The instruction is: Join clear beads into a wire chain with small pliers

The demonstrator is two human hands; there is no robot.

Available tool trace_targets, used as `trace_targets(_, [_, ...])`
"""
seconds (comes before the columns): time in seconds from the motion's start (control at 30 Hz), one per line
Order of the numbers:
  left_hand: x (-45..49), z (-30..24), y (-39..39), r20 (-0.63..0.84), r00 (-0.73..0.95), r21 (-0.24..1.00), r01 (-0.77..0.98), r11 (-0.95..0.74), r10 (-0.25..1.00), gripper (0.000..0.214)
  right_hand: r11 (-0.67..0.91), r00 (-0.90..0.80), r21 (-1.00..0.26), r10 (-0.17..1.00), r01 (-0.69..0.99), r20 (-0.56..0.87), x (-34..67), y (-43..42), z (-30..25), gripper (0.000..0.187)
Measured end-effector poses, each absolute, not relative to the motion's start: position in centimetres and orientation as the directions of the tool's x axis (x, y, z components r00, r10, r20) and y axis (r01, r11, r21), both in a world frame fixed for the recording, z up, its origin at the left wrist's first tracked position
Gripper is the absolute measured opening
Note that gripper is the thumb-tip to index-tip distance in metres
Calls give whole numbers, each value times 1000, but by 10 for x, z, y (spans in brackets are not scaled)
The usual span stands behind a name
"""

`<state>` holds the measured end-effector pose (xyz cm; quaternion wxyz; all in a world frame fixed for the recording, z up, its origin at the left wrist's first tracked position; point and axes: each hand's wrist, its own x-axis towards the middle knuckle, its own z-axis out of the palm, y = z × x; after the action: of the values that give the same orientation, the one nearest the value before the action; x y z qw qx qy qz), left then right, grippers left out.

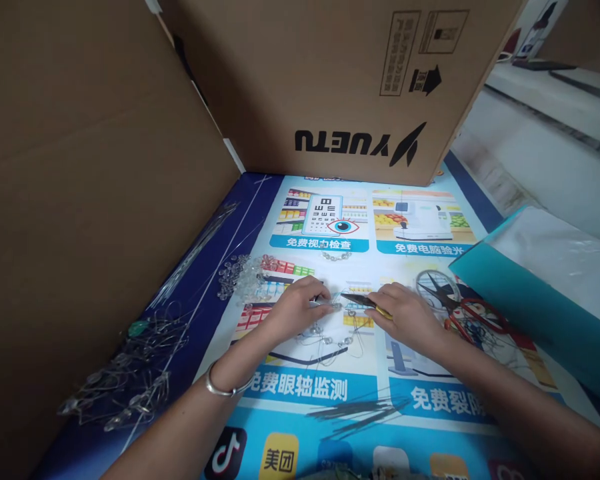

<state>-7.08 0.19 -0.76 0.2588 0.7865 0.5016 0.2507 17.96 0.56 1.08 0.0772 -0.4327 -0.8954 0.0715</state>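
Over the printed mat, my left hand (pixel 300 308) pinches a thin wire with a clear bead near the fingertips. My right hand (pixel 405 313) is wrapped round needle-nose pliers (pixel 363 300) with yellow handles; their dark tips point left, close to the wire at my left fingers. Just below both hands lies a curved strand of clear beads (pixel 330 341) with loose wire ends. Another short beaded strand (pixel 337 256) rests farther back. A heap of loose clear beads (pixel 237 277) is left of my left hand.
Red-handled scissors (pixel 463 317) lie by a round dish (pixel 436 288) at right, near a teal box (pixel 535 300). Cut dark wires (pixel 360 412) lie in front. Wire pieces with beads (pixel 130 373) are at left. Cardboard panels (pixel 340 87) stand behind and left.
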Motion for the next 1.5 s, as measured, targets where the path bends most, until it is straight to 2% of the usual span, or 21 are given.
trace_targets(0.2, [-63, -9, 5, 195, 375, 682, 612, -400, 906, 13, 601, -599, -202, 797, 773, 80, 186, 4, 11, 32])
trace_targets(0.4, [-56, -7, 10, 159, 385, 677, 627, -384, 909, 15, 622, -610, -207, 782, 755, 128, 189, 1, 11, 30])
trace_targets(0.7, [-55, -4, 12, 91, 402, 690, 634, -349, 911, 14, 654, -647, -54, 755, 754, 109, 180, 3, 14, 27])
trace_targets(1.0, [-55, 2, 10, 8, 407, 765, 585, -267, 913, 18, 655, -651, -3, 752, 756, 104, 180, 2, 17, 27])
trace_targets(1.5, [-49, -1, 11, -49, 316, 834, 535, -136, 947, 21, 634, -600, -161, 771, 757, 213, 191, 3, 10, 25])
